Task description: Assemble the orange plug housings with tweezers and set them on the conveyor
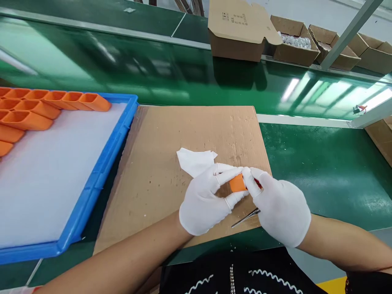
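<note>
My left hand (211, 200), in a white glove, grips a small orange plastic piece (237, 183) between thumb and fingers above the cardboard sheet (159, 163). My right hand (275, 204), gloved too, has its fingertips pinched at the piece's right end and covers that part; a dark red bit shows between the fingers. From under the right hand pokes a pair of metal tweezers (246, 217), tips to the lower left; whether the palm holds them I cannot tell. Just beyond my left hand lies a crumpled white wipe (196, 160) on the cardboard.
To the left stands a blue-rimmed tray (101, 175) with a white base, holding several orange hollow pieces (33, 106) in rows. Cardboard boxes (239, 45) line the raised shelf behind, one with clear whitish parts (294, 41). A metal post (349, 36) rises at the right.
</note>
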A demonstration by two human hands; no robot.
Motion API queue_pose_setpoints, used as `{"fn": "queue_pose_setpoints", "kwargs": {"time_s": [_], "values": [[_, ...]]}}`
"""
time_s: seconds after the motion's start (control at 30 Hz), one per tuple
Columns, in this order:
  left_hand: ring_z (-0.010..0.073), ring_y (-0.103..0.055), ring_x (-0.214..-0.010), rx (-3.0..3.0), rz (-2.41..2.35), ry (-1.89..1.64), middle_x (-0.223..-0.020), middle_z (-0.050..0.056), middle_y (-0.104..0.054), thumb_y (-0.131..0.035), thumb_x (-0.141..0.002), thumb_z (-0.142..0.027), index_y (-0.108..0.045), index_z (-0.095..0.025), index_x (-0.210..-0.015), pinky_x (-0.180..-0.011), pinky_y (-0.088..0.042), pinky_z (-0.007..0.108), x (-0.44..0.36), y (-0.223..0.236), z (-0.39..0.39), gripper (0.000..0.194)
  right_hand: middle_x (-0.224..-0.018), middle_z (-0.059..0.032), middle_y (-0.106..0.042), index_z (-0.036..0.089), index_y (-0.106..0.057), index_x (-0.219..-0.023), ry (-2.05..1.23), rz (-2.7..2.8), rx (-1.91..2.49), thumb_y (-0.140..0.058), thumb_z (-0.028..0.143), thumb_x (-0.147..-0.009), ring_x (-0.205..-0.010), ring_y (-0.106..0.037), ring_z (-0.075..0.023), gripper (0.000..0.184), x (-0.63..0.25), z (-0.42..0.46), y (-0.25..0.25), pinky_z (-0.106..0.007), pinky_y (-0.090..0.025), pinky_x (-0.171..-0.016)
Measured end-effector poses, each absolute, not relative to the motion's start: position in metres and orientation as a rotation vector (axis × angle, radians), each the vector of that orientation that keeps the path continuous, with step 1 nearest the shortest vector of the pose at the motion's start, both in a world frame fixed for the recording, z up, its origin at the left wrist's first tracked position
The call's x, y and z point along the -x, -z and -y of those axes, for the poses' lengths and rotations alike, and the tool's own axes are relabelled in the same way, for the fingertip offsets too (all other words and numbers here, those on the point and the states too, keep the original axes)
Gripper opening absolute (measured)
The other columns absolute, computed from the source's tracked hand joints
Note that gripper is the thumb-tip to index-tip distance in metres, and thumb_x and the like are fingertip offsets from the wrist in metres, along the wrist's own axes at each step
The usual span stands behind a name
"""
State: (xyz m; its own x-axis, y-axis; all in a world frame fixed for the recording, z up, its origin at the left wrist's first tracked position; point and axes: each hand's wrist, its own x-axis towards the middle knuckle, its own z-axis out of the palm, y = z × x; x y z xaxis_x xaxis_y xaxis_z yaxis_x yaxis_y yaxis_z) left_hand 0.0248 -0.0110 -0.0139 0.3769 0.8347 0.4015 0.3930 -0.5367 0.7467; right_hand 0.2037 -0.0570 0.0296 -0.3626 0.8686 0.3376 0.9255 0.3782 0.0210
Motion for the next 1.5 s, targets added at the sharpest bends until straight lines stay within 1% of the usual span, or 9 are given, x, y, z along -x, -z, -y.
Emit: {"fn": "queue_pose_setpoints", "kwargs": {"time_s": [0.2, 0.43, 0.67, 0.83, 1.0, 1.2, 1.33, 1.4, 1.5], "values": [[0.0197, -0.071, -0.095, -1.882, -1.018, -1.128, -0.105, 0.002, -0.077, -0.077, -0.084, -0.032, -0.071, -0.028, -0.114, -0.092, -0.06, 0.038, -0.025, 0.012, 0.006, 0.031, -0.113, -0.0057, -0.075, 0.021, -0.057, -0.134, -0.113, 2.125, 1.363, -0.057, 0.031, -0.098, -0.075, -0.07, -0.014, 0.037, -0.223, 0.046, -0.032, -0.025, -0.054, -0.059], [0.021, -0.071, -0.103, -1.899, -0.999, -1.176, -0.109, 0.001, -0.077, -0.076, -0.086, -0.031, -0.069, -0.031, -0.117, -0.105, -0.055, 0.044, -0.023, 0.014, 0.005, 0.031, -0.104, -0.0033, -0.078, 0.026, -0.068, -0.117, -0.064, 2.01, 1.325, -0.068, 0.03, -0.092, -0.085, -0.075, -0.0165, 0.024, -0.223, 0.046, -0.03, -0.027, -0.06, -0.074], [0.0194, -0.074, -0.098, -1.991, -0.997, -1.205, -0.111, 0.001, -0.077, -0.076, -0.084, -0.026, -0.068, -0.031, -0.119, -0.095, -0.061, 0.038, -0.023, 0.016, 0.008, 0.035, -0.099, 0.0014, -0.079, 0.029, -0.074, -0.106, 0.043, 2.154, 1.406, -0.059, 0.026, -0.096, -0.071, -0.071, -0.0117, 0.018, -0.22, 0.044, -0.028, -0.024, -0.046, -0.055], [0.0195, -0.075, -0.095, -2.024, -1.054, -1.185, -0.107, 0.001, -0.078, -0.076, -0.085, -0.028, -0.069, -0.028, -0.116, -0.092, -0.063, 0.038, -0.026, 0.013, 0.012, 0.032, -0.077, 0.0039, -0.076, 0.027, -0.074, -0.087, 0.394, 2.284, 1.45, -0.047, 0.01, -0.089, -0.042, -0.046, -0.0091, 0.032, -0.215, 0.049, -0.036, -0.031, -0.029, -0.044], [0.018, -0.075, -0.089, -1.995, -1.042, -1.207, -0.105, 0.001, -0.079, -0.074, -0.086, -0.026, -0.069, -0.028, -0.114, -0.091, -0.064, 0.037, -0.027, 0.01, 0.016, 0.029, -0.072, 0.0075, -0.075, 0.028, -0.074, -0.077, 0.55, 2.191, 1.399, -0.048, 0.009, -0.094, -0.042, -0.042, -0.0073, 0.037, -0.206, 0.052, -0.038, -0.029, -0.028, -0.045], [0.0212, -0.075, -0.095, -1.926, -1.102, -1.186, -0.108, 0.003, -0.079, -0.074, -0.084, -0.026, -0.072, -0.028, -0.113, -0.092, -0.064, 0.04, -0.028, 0.017, 0.017, 0.029, -0.038, 0.0054, -0.046, 0.023, -0.076, -0.076, 0.553, 2.074, 1.445, -0.053, 0.027, -0.1, -0.037, -0.034, -0.0091, 0.033, -0.2, 0.048, -0.03, -0.029, -0.024, -0.043], [0.0214, -0.076, -0.095, -1.758, -1.06, -1.139, -0.11, 0.004, -0.079, -0.076, -0.083, -0.026, -0.072, -0.026, -0.115, -0.094, -0.065, 0.04, -0.031, 0.019, 0.014, 0.033, -0.074, 0.0016, -0.074, 0.022, -0.075, -0.093, 0.079, 2.212, 1.282, -0.053, 0.025, -0.098, -0.046, -0.05, -0.0082, 0.023, -0.213, 0.045, -0.036, -0.027, -0.032, -0.044], [0.0213, -0.076, -0.097, -1.693, -1.03, -1.135, -0.113, 0.004, -0.078, -0.076, -0.083, -0.023, -0.071, -0.026, -0.117, -0.095, -0.064, 0.039, -0.031, 0.018, 0.012, 0.034, -0.094, -0.0013, -0.078, 0.021, -0.074, -0.104, -0.228, 2.034, 1.249, -0.058, 0.029, -0.095, -0.048, -0.051, -0.0076, 0.02, -0.222, 0.042, -0.038, -0.026, -0.04, -0.047], [0.0217, -0.073, -0.107, -1.767, -1.01, -1.165, -0.118, 0.004, -0.077, -0.074, -0.084, -0.018, -0.07, -0.028, -0.118, -0.1, -0.061, 0.04, -0.03, 0.016, 0.011, 0.035, -0.094, -0.0027, -0.079, 0.021, -0.076, -0.104, -0.508, 1.7, 1.421, -0.065, 0.026, -0.088, -0.049, -0.053, -0.0078, 0.02, -0.233, 0.033, -0.037, -0.025, -0.051, -0.052]]}}
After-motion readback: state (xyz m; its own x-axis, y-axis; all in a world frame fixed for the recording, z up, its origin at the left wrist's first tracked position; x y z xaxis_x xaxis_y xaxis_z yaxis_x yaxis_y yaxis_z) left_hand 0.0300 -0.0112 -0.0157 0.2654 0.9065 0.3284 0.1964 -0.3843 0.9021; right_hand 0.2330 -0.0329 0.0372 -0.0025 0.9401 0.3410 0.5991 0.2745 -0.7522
